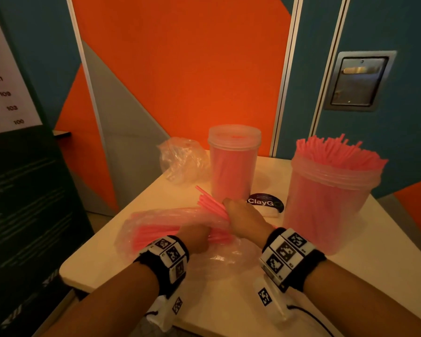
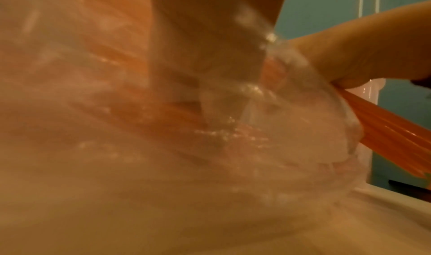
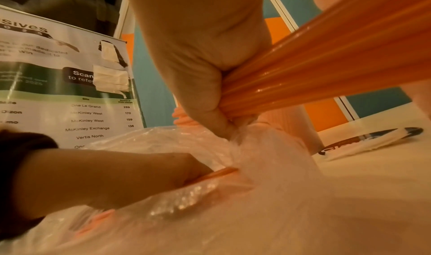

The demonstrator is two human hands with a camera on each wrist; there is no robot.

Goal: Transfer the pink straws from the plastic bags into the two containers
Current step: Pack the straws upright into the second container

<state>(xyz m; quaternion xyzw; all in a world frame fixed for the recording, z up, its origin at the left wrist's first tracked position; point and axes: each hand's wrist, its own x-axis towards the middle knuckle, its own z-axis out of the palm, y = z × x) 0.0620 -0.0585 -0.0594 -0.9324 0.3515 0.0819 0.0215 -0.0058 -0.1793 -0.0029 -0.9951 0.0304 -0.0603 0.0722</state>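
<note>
A clear plastic bag [image 1: 156, 227] of pink straws lies on the near left of the table. My left hand [image 1: 198, 239] grips the bag near its mouth, fingers curled into the plastic [image 3: 140, 178]. My right hand [image 1: 241, 218] holds a bundle of pink straws [image 1: 210, 205] in its fist at the bag's mouth, the bundle [image 3: 326, 56] sticking out past the fingers [image 3: 205, 85]. A lidded clear container [image 1: 233, 164] with pink straws inside stands at the back. An open container [image 1: 326, 203] at the right is packed with upright straws.
An empty crumpled bag [image 1: 182, 161] lies behind at the table's far left corner. A dark round "ClayGo" sticker [image 1: 265, 201] sits between the containers. The cream table [image 1: 387, 276] ends near my wrists. A poster stand [image 1: 22, 190] is close on the left.
</note>
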